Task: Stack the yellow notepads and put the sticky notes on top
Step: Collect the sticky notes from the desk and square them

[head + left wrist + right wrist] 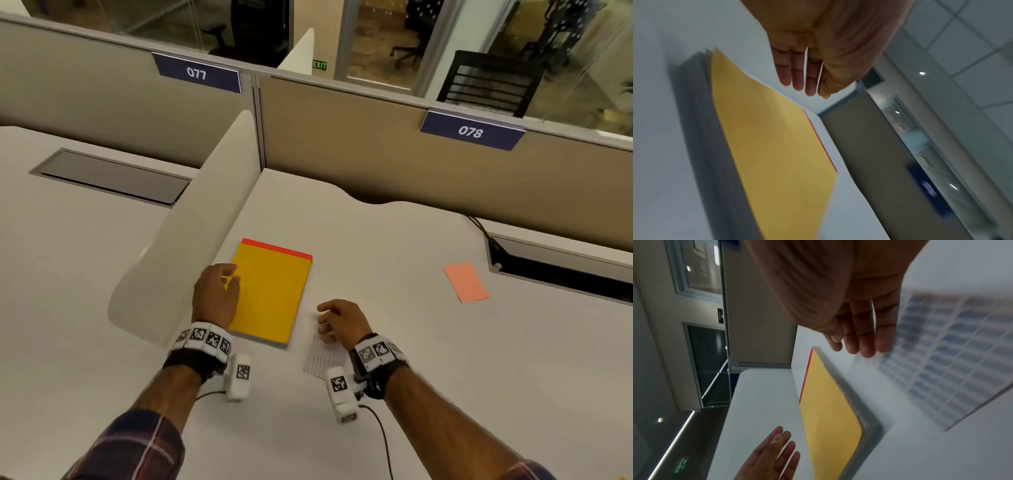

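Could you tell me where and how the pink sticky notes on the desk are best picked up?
I would pinch the sticky notes across their two long edges from above with the right hand, which is nearer. The pad lies flat and thin on the desk, slightly turned, with free space all around, so a fingertip pinch seems easiest.

My left hand (818, 53) hangs above the white surface (657, 146), fingers (797, 76) straight and close together, holding nothing. Below them lies the yellow notepad (777, 154), flat on the surface, a red strip (821, 141) along its far edge and a grey shadow along its near side. My fingertips are clear of the pad. Beyond stands a beige partition (869, 146) bearing a blurred blue label (927, 188).
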A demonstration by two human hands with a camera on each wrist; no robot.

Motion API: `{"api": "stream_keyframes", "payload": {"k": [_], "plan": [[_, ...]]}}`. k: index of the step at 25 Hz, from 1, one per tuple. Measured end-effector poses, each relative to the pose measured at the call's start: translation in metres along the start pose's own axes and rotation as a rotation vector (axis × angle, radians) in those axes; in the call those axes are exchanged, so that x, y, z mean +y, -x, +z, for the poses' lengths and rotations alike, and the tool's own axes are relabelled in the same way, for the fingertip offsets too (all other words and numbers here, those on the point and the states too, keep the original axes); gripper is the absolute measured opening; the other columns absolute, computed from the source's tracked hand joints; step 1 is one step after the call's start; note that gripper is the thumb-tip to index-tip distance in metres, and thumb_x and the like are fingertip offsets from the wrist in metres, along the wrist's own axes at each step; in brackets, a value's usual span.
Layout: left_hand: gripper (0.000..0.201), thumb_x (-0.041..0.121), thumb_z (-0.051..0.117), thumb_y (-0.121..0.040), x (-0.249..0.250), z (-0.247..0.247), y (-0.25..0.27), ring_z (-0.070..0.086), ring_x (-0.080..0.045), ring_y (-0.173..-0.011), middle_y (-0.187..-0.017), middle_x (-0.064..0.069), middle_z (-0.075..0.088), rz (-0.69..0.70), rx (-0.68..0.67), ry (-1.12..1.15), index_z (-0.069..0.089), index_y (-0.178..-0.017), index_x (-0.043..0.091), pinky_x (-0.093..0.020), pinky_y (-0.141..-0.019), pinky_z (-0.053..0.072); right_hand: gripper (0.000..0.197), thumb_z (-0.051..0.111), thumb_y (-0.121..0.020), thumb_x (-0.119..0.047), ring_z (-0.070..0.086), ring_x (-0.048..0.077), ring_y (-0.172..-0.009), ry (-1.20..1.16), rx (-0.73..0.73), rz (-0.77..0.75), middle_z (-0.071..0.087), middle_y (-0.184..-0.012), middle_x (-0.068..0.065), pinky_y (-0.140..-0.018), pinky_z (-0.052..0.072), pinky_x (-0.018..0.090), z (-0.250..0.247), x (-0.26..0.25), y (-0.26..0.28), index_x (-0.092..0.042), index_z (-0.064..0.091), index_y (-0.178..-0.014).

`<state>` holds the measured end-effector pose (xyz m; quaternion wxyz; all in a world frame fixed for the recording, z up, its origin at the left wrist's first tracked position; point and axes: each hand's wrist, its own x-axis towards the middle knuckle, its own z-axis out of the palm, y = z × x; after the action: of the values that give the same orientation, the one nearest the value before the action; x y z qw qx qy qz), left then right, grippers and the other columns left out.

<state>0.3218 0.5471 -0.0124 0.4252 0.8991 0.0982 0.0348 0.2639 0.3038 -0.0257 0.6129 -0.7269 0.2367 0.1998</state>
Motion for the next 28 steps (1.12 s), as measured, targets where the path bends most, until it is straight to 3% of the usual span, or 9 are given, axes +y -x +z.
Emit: {"api": "stream_keyframes", "payload": {"k": [2, 4, 8, 12, 16, 20, 22, 24, 28], "plan": [[0.017, 0.012, 0.058, -0.090, 0.020, 0.008, 0.032, 0.061, -0.017, -0.085, -0.106, -0.005, 0.068, 0.200, -0.055, 0.044, 0.067, -0.104, 0.013, -0.033, -0.076, 0.051, 0.023, 0.043, -0.087, 0.004, 0.058, 0.023, -0.056, 0.040, 0.068, -0.028, 0.063, -0.071, 0.012, -0.049, 0.049, 0.029, -0.023, 0.014, 0.013, -0.002, 0.062, -0.097], [0.017, 0.023, 0.059, -0.090, 0.031, 0.030, 0.063, 0.061, -0.015, -0.090, -0.105, 0.001, 0.066, 0.335, -0.229, -0.028, 0.065, -0.105, 0.018, -0.035, -0.080, 0.054, 0.022, 0.045, -0.085, 0.004, 0.057, 0.022, -0.054, 0.060, 0.136, -0.018, 0.063, -0.067, 0.011, -0.048, 0.047, 0.028, -0.046, 0.033, 0.025, -0.001, 0.062, -0.098], [0.071, 0.054, 0.059, -0.081, 0.043, 0.082, 0.120, 0.046, -0.025, -0.120, -0.132, -0.005, 0.048, 0.295, -0.540, -0.485, 0.039, -0.138, 0.017, -0.038, -0.099, 0.044, 0.021, 0.045, -0.087, 0.003, 0.058, 0.023, -0.056, 0.027, 0.214, 0.011, 0.065, -0.071, 0.013, -0.048, 0.046, 0.028, -0.096, 0.074, 0.069, -0.004, 0.062, -0.095], [0.096, 0.055, 0.063, -0.077, 0.056, 0.106, 0.143, 0.035, -0.031, -0.129, -0.145, -0.014, 0.031, 0.109, -0.508, -0.624, 0.017, -0.149, 0.012, -0.043, -0.104, 0.039, 0.021, 0.045, -0.087, 0.003, 0.059, 0.022, -0.057, -0.021, 0.246, 0.007, 0.066, -0.072, 0.013, -0.048, 0.047, 0.028, -0.127, 0.104, 0.097, -0.006, 0.062, -0.094], [0.096, 0.058, 0.067, -0.072, 0.069, 0.118, 0.149, 0.036, -0.034, -0.126, -0.138, -0.017, 0.034, -0.032, -0.413, -0.656, 0.024, -0.143, 0.011, -0.045, -0.100, 0.042, 0.020, 0.049, -0.087, -0.001, 0.064, 0.021, -0.062, -0.003, 0.328, -0.062, 0.070, -0.078, 0.012, -0.052, 0.051, 0.031, -0.173, 0.127, 0.123, -0.010, 0.066, -0.094], [0.082, 0.050, 0.068, -0.073, 0.099, 0.157, 0.184, 0.040, -0.031, -0.121, -0.130, -0.013, 0.039, 0.134, -0.520, -0.606, 0.033, -0.139, 0.016, -0.043, -0.095, 0.045, 0.029, 0.051, -0.085, 0.000, 0.067, 0.023, -0.073, 0.199, 0.484, -0.073, 0.071, -0.081, 0.005, -0.072, 0.057, 0.039, -0.275, 0.173, 0.161, -0.026, 0.065, -0.087], [0.074, 0.049, 0.065, -0.076, 0.120, 0.184, 0.216, 0.042, -0.029, -0.117, -0.129, -0.010, 0.041, 0.259, -0.588, -0.624, 0.038, -0.136, 0.017, -0.040, -0.093, 0.046, 0.029, 0.054, -0.084, -0.003, 0.065, 0.025, -0.084, 0.368, 0.561, -0.057, 0.069, -0.087, 0.000, -0.082, 0.053, 0.037, -0.327, 0.197, 0.182, -0.030, 0.063, -0.084], [0.074, 0.051, 0.063, -0.077, 0.139, 0.212, 0.249, 0.043, -0.028, -0.117, -0.131, -0.009, 0.041, 0.298, -0.592, -0.652, 0.037, -0.137, 0.017, -0.040, -0.094, 0.045, 0.019, 0.057, -0.086, -0.011, 0.061, 0.025, -0.101, 0.526, 0.595, -0.033, 0.065, -0.103, 0.003, -0.090, 0.049, 0.036, -0.367, 0.217, 0.201, -0.022, 0.064, -0.099], [0.079, 0.064, 0.055, -0.077, 0.170, 0.243, 0.292, 0.042, -0.031, -0.120, -0.131, -0.013, 0.041, 0.106, -0.425, -0.737, 0.036, -0.135, 0.013, -0.043, -0.095, 0.041, 0.055, 0.066, -0.079, -0.039, 0.044, 0.027, -0.122, 0.862, 0.419, 0.157, 0.050, -0.128, 0.005, -0.097, 0.045, 0.040, -0.421, 0.245, 0.229, -0.023, 0.047, -0.129]]}}
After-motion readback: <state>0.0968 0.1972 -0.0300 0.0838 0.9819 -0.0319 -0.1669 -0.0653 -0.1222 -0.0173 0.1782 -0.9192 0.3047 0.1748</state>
